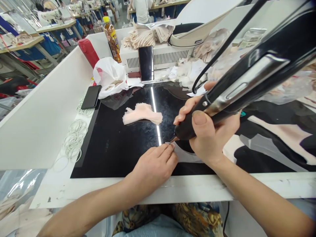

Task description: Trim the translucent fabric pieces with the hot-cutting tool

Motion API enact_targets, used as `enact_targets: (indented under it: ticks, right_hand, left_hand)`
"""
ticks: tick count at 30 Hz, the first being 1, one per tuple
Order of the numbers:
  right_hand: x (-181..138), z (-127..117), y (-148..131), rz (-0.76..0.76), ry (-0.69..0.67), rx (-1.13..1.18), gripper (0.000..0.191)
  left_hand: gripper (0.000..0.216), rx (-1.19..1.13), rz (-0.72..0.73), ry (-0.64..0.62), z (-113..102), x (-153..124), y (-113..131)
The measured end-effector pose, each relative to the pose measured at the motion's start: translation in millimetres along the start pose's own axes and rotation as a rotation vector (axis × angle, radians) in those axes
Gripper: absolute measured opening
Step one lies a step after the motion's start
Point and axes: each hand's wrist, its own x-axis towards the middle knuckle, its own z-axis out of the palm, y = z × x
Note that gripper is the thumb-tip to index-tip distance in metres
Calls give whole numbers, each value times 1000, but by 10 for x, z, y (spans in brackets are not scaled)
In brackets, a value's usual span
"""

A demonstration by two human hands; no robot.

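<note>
My right hand [209, 131] is wrapped round a black handheld tool [247, 89] with a silver lever-like strip and a narrow tip pointing down left. The tip meets the end of a sheer whitish fabric piece [189, 156] on the black work surface [118, 151]. My left hand [155, 164] has its fingers bunched together on that same end, beside the tip. What lies directly beneath its fingertips is hidden. Further back sits a small stack of pale pink fabric pieces [142, 113]. To the right of my right hand lie a pale pink cut piece [283, 131] and another sheer strip [266, 149].
White elastic rings [74, 140] and a black phone [91, 97] line the left edge. A second phone [146, 62] leans against a vented white box [160, 59] at the back. A black cable [227, 42] arches beside the tool. Plastic bags and fabric pile up behind right.
</note>
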Motion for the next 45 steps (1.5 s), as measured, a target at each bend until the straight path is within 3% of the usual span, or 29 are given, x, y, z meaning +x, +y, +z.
enact_targets:
  ticks: [6,15,20,23,31,38,45]
  right_hand:
    - [-15,26,19,-24,52,-60,36]
    - [-24,47,62,-21,-35,47,35]
    - [-43,103,71,15,67,-22,35]
    - [-30,87,55,11,13,-5,35]
    - [103,-172,-201,-34,23,-118,34]
    - [12,-447,-374,-19,8,-234,36]
    - [-37,-570,-522,-10,21,-256,37]
  left_hand:
    - [27,21,-1,14,8,11,11]
    - [24,27,2,16,32,-1,18]
    - [26,24,7,36,40,2,21]
    - [26,26,4,24,34,-3,18]
    - [26,8,-2,-14,27,-24,-1]
    - [27,-23,20,-70,-13,-19,-49]
    - [29,-64,21,-100,-33,-30,-94]
